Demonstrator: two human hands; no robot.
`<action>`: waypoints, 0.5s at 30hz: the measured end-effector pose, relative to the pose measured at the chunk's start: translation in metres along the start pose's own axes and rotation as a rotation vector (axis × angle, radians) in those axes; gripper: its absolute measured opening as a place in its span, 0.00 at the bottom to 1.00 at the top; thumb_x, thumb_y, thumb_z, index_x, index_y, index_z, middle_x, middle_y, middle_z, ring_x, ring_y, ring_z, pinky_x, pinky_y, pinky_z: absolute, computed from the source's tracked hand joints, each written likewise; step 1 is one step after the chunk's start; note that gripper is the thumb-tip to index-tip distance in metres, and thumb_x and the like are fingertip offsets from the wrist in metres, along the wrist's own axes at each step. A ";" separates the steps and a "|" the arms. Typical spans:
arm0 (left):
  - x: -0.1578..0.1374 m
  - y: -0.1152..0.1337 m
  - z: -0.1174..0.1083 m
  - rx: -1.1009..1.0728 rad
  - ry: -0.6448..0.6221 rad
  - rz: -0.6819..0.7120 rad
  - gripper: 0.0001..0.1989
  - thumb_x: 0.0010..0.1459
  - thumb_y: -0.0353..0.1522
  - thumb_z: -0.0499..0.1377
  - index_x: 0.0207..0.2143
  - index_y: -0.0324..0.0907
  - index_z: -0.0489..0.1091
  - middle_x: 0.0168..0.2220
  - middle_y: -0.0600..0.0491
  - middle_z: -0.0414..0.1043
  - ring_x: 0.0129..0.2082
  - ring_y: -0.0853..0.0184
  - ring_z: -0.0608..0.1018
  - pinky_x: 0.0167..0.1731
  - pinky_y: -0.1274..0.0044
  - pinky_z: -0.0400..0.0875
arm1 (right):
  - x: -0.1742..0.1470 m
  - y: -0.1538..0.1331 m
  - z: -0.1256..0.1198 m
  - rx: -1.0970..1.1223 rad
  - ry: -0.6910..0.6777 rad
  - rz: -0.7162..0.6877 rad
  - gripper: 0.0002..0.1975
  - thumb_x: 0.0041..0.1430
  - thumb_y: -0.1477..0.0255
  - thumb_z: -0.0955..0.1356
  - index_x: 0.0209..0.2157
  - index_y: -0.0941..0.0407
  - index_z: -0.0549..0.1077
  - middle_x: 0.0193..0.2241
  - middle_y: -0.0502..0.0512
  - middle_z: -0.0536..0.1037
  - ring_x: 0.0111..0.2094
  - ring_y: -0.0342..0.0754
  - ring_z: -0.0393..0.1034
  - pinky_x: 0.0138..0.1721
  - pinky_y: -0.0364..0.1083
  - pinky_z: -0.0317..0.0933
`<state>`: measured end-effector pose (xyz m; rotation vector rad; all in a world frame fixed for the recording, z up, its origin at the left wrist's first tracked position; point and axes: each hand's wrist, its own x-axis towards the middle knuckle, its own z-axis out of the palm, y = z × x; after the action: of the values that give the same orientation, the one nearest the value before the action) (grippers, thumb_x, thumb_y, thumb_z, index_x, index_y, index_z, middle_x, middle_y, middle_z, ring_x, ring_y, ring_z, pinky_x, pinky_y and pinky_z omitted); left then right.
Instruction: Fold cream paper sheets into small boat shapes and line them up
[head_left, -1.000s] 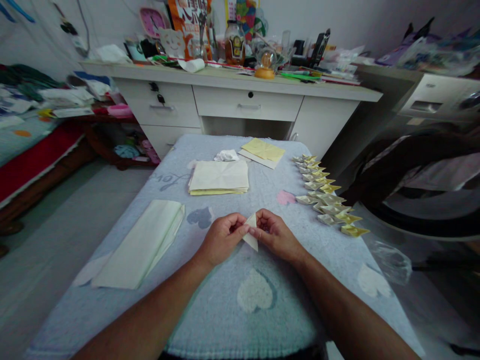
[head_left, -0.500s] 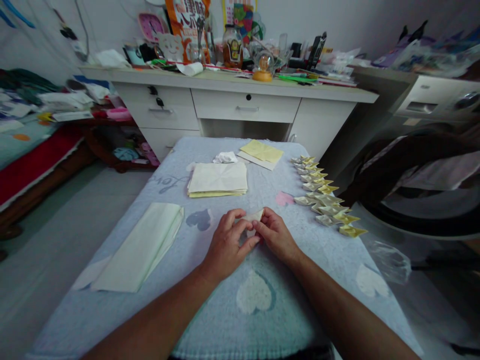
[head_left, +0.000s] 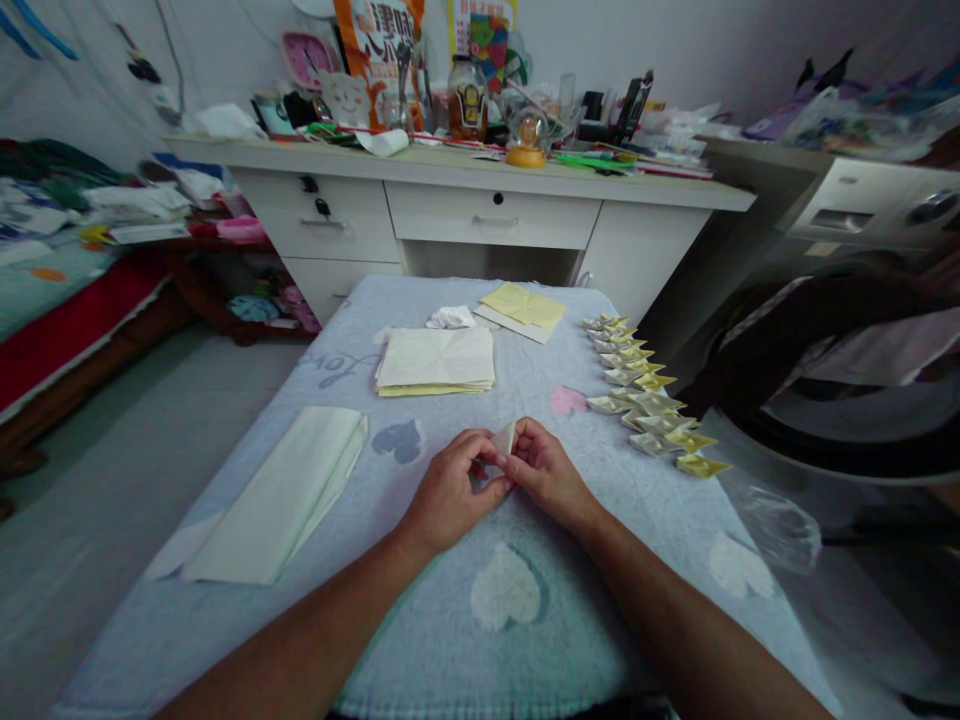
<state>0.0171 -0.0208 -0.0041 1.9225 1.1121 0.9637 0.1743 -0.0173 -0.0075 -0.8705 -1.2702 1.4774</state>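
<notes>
Between my two hands, over the middle of the cloth-covered table (head_left: 420, 540), is a small piece of folded paper (head_left: 505, 438), pale and pointed at the top. My left hand (head_left: 457, 490) grips its left side with bent fingers and thumb. On the other side my right hand (head_left: 545, 470) pinches it, the fingertips of both hands nearly meeting. Much of the paper is hidden behind the fingers. Ahead lies a stack of white and yellow paper sheets (head_left: 436, 358). Several folded paper boats (head_left: 651, 402), white and yellow, stand in a row along the right edge.
A long folded pale sheet (head_left: 281, 500) lies at the left. Behind the stack are a crumpled white paper (head_left: 450, 317) and loose yellow paper (head_left: 523, 303). A cluttered white desk (head_left: 495, 180) stands at the back, a washing machine (head_left: 862, 215) at the right, a bed (head_left: 82, 310) at the left.
The folded paper has turned from a slanting position to more upright between my fingers. My hands have drawn slightly closer together. The things on the table lie as before.
</notes>
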 end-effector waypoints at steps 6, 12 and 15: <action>0.002 -0.001 -0.003 -0.279 -0.069 -0.129 0.08 0.52 0.30 0.62 0.35 0.41 0.67 0.36 0.54 0.71 0.35 0.69 0.73 0.36 0.78 0.68 | 0.000 -0.002 0.000 0.011 -0.019 0.003 0.18 0.50 0.62 0.74 0.30 0.55 0.62 0.26 0.46 0.66 0.27 0.40 0.62 0.29 0.40 0.56; 0.002 -0.006 0.000 -0.426 -0.090 -0.199 0.10 0.51 0.31 0.64 0.35 0.40 0.67 0.35 0.54 0.71 0.36 0.67 0.74 0.36 0.77 0.68 | 0.001 -0.003 0.000 0.032 -0.019 0.022 0.20 0.48 0.61 0.75 0.30 0.55 0.62 0.25 0.45 0.65 0.26 0.40 0.60 0.28 0.40 0.55; 0.002 -0.007 0.000 -0.508 -0.101 -0.223 0.10 0.51 0.31 0.64 0.35 0.40 0.67 0.36 0.53 0.71 0.37 0.67 0.75 0.37 0.77 0.69 | 0.000 -0.003 -0.001 0.030 -0.018 0.034 0.19 0.49 0.60 0.74 0.30 0.54 0.62 0.26 0.46 0.66 0.27 0.40 0.61 0.28 0.40 0.56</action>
<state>0.0154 -0.0162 -0.0093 1.3903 0.8945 0.9084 0.1762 -0.0169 -0.0050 -0.8646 -1.2490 1.5305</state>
